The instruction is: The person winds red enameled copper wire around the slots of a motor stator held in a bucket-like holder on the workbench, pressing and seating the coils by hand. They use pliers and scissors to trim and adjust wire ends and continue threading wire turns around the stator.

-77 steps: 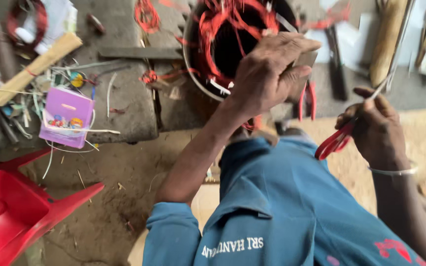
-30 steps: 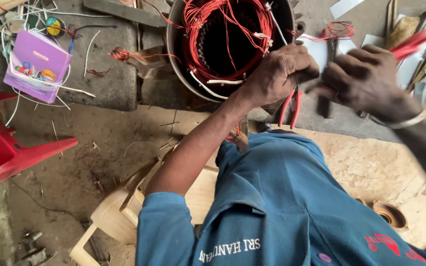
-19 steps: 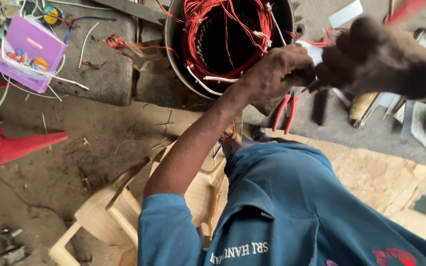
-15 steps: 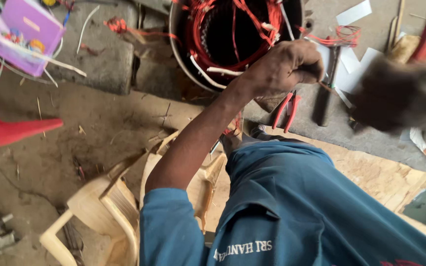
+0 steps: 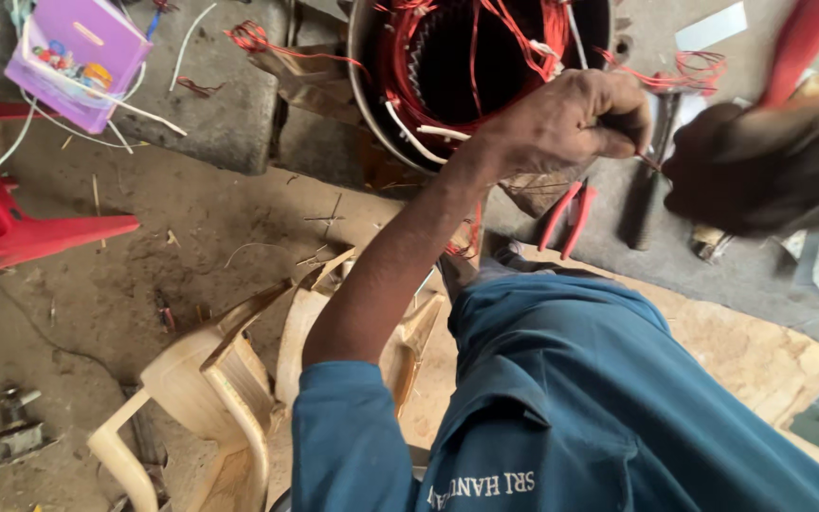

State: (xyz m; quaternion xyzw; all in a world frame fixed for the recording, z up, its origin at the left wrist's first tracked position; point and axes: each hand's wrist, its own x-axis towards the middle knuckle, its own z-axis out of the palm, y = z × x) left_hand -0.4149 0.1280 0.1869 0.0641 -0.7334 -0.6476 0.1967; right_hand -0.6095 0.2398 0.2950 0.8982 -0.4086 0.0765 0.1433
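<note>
Dusty workshop floor; at twelve o'clock, left hand (image 5: 571, 118) pinching red wire (image 5: 661, 81) by stator (image 5: 476, 66) for steadiness, blurred right hand (image 5: 760, 166) fisted around red-handled tool (image 5: 798, 43).

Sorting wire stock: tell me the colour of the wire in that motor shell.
Red wire, head view.
</note>
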